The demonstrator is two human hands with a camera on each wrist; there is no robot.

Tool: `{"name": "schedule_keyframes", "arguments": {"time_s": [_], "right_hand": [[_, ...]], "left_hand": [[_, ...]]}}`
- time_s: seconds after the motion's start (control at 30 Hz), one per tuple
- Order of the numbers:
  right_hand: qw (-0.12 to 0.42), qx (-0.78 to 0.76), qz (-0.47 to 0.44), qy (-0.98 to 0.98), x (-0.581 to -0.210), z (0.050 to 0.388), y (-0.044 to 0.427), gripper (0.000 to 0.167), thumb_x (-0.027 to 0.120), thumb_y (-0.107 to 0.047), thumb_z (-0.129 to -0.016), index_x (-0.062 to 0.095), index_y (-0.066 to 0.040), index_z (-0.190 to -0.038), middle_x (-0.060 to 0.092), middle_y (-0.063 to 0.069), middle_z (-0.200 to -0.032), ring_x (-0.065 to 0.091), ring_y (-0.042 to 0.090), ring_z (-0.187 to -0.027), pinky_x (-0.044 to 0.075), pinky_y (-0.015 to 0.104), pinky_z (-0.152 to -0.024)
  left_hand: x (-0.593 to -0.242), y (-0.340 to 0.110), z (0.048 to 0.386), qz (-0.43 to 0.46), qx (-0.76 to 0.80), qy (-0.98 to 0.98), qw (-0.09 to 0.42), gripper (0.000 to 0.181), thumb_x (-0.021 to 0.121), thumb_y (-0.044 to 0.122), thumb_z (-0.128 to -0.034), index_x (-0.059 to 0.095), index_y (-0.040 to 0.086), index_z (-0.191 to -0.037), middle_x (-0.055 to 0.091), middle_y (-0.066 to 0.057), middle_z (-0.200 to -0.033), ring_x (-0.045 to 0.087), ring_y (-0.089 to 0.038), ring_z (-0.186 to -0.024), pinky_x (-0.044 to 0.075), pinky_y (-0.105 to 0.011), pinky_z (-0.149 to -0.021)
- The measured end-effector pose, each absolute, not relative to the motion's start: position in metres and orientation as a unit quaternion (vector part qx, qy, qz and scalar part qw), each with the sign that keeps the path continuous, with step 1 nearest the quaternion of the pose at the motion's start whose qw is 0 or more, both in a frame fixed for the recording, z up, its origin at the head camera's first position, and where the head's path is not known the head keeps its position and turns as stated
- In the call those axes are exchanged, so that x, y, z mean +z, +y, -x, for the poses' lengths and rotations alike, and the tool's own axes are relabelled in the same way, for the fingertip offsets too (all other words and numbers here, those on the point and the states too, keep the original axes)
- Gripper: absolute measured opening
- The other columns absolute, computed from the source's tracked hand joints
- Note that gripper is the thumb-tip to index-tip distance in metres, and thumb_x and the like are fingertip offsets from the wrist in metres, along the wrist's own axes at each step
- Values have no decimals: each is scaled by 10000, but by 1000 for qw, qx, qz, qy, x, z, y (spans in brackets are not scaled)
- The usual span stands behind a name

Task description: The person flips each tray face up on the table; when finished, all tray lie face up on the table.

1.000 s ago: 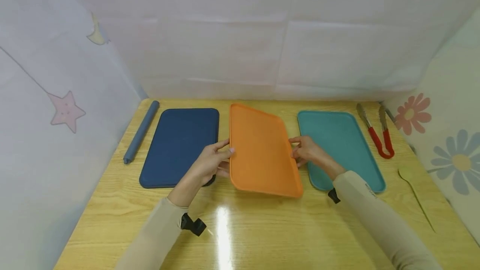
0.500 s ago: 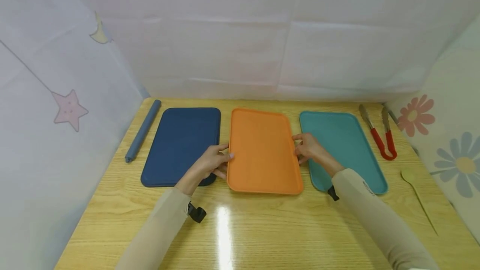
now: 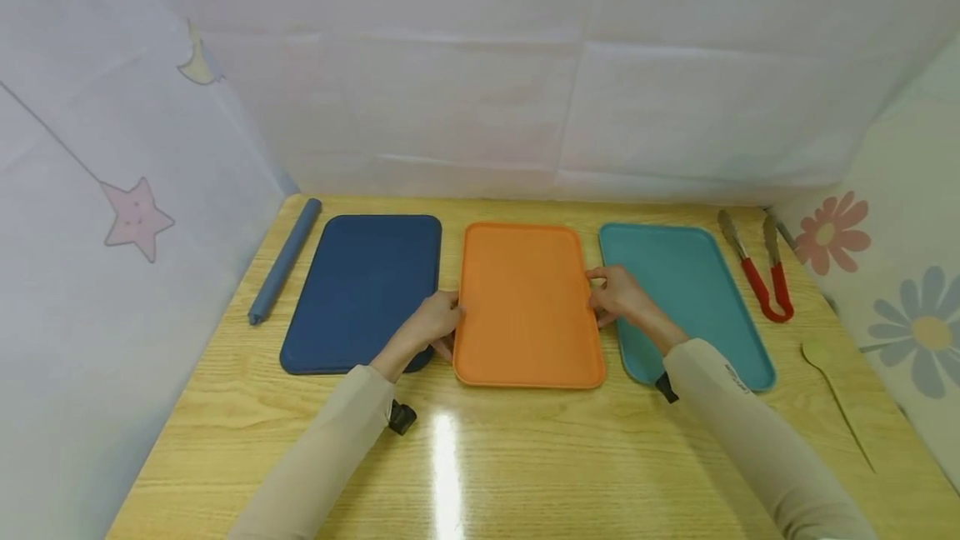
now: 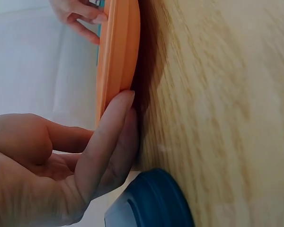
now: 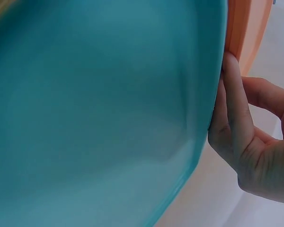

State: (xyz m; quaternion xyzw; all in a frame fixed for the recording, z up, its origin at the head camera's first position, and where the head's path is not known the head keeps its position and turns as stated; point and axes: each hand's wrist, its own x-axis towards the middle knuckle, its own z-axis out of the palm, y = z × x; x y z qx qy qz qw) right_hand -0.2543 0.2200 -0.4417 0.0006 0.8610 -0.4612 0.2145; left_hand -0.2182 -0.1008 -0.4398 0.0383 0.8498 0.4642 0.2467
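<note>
The orange tray (image 3: 528,307) lies level in the middle of the wooden table (image 3: 540,473), on it or just above it (I cannot tell which), its long axis running twelve to six o'clock. The left hand (image 3: 431,323) pinches its rim at nine o'clock and the right hand (image 3: 617,294) at three, forearms reaching in from seven and five, the right sleeve (image 3: 731,407) bearing lettering too small to read. Beyond lie a dark blue tray (image 3: 363,294) at nine and a teal tray (image 3: 690,290) at three.
</note>
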Motion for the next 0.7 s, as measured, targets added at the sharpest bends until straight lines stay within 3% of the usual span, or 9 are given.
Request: {"name": "schedule_keyframes", "arguments": {"time_s": [0.2,0.37,0.5,0.57,0.7], "right_hand": [[211,-460,-6,863,-444,255,220,613,550,94,-873,355,59,-1453,631,287,-1030,690,273,-780,581,381,-591],[208,-459,-12,864,-444,254,219,625,573,97,-860,374,43,-1451,637,258,-948,689,260,-732,580,378,-588],[208,-455,-15,866,-445,254,219,628,580,96,-862,377,34,-1453,632,239,-906,685,254,-712,580,375,-585],[207,-452,-15,867,-445,254,218,628,583,95,-862,379,32,-1453,638,235,-886,686,253,-710,580,373,-584],[205,-443,-12,872,-445,255,218,628,593,92,-858,386,34,-1449,660,221,-825,690,258,-691,578,369,-576]], "left_hand": [[-436,-95,224,-23,421,873,247,410,441,62,-1023,422,-12,-1426,663,-221,-939,666,-274,-552,557,-367,-485],[-435,-91,227,-17,355,905,232,420,471,63,-1014,418,-39,-1418,613,-265,-1123,648,-227,-533,543,-323,-466],[-435,-89,227,-27,327,918,224,421,467,62,-1015,411,-50,-1417,595,-271,-1175,650,-227,-540,538,-319,-472],[-436,-89,227,-38,318,923,213,407,474,55,-1010,433,-56,-1399,597,-265,-1176,663,-236,-598,546,-325,-506],[-439,-88,227,-62,296,934,188,382,499,43,-996,481,-54,-1365,613,-234,-1169,677,-287,-836,566,-365,-693]]}}
